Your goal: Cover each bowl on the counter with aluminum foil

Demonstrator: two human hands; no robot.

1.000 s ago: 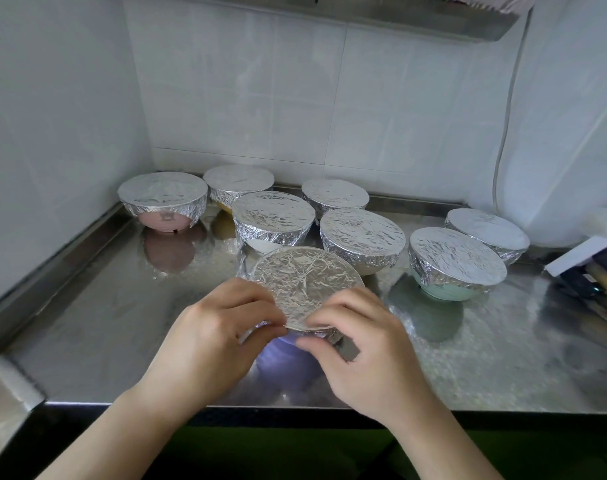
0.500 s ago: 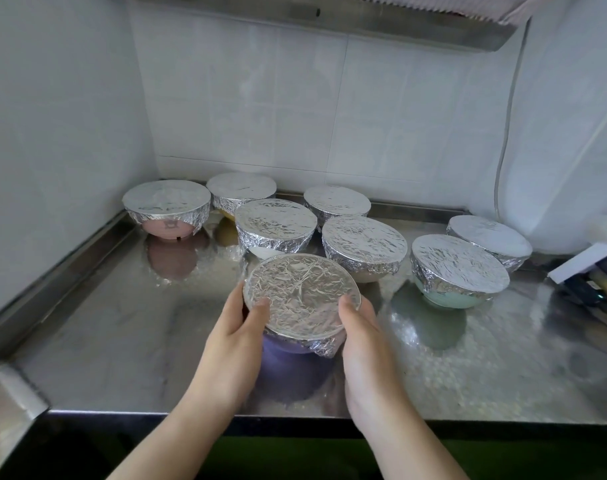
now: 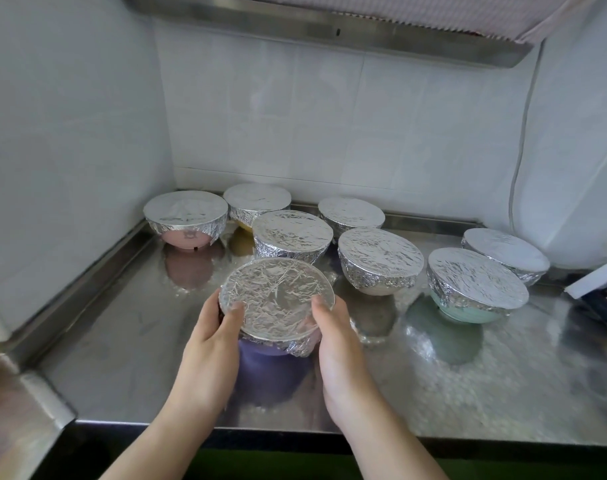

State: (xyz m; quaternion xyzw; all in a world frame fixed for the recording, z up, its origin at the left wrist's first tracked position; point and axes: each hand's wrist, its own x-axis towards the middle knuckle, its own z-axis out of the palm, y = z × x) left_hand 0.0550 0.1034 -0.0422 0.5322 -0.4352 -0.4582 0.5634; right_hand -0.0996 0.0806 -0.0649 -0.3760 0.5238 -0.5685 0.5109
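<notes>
Purple bowl (image 3: 260, 351), foil (image 3: 276, 301) already over its top, sits between both hands on the counter (image 3: 468, 382). Left hand (image 3: 210, 336) and right hand (image 3: 333, 336) cup its sides, fingers curled on the rim. Last step looks like crimping. Next: press the loose flap near the right palm flat. Seven covered bowls beyond the fingertips.

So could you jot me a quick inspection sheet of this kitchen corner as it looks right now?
Surface: steel counter, shiny, reflecting the bowls.
Job's things: eight bowls, all foil-covered; the purple bowl nearest, foil crinkled; pink bowl at far left, green bowl at right.
Clutter: dark items and a white box at the right edge, unclear.
Grips: left hand and right hand cup the purple bowl's sides.
Cables: one white cord down the right wall.
Surroundings: white tiled walls, range hood above.
</notes>
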